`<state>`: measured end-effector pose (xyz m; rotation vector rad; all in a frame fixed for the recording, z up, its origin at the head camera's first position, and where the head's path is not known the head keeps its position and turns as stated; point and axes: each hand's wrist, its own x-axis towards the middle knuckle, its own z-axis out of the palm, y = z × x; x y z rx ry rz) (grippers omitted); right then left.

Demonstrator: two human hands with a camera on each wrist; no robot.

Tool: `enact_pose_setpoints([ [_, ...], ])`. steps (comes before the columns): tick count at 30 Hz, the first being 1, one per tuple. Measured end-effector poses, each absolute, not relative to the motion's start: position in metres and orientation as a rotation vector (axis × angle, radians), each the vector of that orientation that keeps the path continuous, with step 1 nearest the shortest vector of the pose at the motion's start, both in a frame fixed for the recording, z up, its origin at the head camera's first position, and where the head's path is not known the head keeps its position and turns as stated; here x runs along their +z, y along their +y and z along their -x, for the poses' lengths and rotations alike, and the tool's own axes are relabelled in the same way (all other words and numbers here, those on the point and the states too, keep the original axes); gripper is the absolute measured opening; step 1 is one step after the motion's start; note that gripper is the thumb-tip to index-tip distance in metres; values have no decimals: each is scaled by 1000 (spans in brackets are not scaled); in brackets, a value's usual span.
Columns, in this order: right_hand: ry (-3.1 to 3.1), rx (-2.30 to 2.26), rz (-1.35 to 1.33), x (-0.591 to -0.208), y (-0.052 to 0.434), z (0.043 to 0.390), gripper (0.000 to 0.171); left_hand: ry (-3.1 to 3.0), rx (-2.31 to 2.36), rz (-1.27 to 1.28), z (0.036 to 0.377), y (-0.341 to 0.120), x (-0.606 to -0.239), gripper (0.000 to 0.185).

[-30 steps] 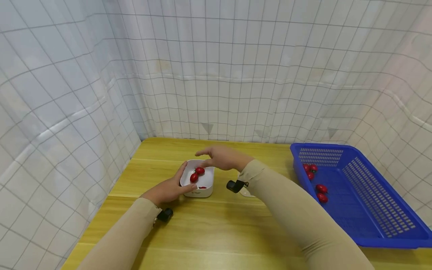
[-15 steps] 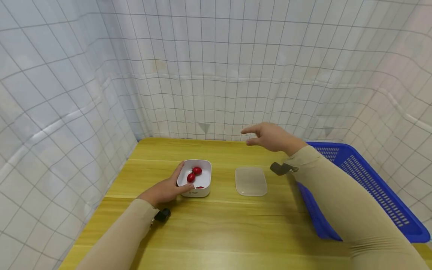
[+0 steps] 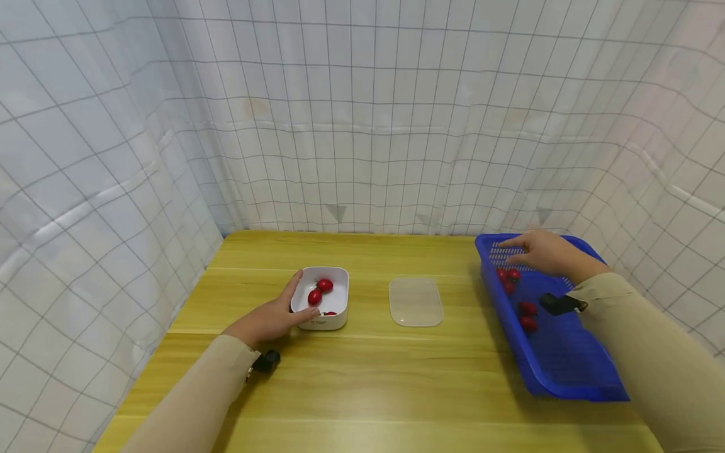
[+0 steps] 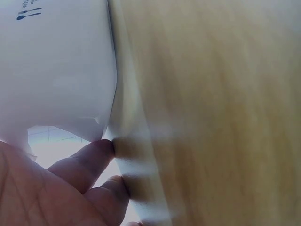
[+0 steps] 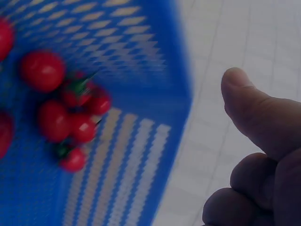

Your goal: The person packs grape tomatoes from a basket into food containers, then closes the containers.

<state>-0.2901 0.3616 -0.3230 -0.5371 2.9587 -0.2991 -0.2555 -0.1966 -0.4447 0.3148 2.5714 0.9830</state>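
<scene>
My left hand [image 3: 269, 319] holds a small square white container [image 3: 335, 319], its thumb over the near rim and its fingers along the left side. Inside lie cherry tomatoes [image 3: 314, 297], one partly hidden by the near wall. In the left wrist view, fingertips [image 4: 101, 149] touch the container's lower edge. Over the far end of a blue plastic basket [image 3: 527, 358] hovers my right hand [image 3: 548, 255], thumb and fingers apart, holding nothing. Several cherry tomatoes [image 5: 54, 121] sit below it in the basket, some with green stems.
A translucent square lid [image 3: 416, 302] lies flat on the wooden table [image 3: 362, 390], between container and basket. White grid-patterned curtain [image 3: 385, 126] hangs behind the table and on both sides.
My right hand has moved from above the container across to the right, over the basket, uncovering the lid. My left hand stays on the container. The head view has shifted slightly.
</scene>
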Motion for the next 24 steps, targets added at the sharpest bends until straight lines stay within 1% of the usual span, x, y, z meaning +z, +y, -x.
enact_pose_setpoints([
  [8,2932,-273,477,-348,397,278,42,2582,978,-315,255,-197,-442,109],
  [15,2872,-306,477,-366,405,274,40,2576,980,-307,255,-196,-443,109],
  [24,2791,-294,458,-383,419,271,42,2545,1030,-293,252,-196,-443,109],
])
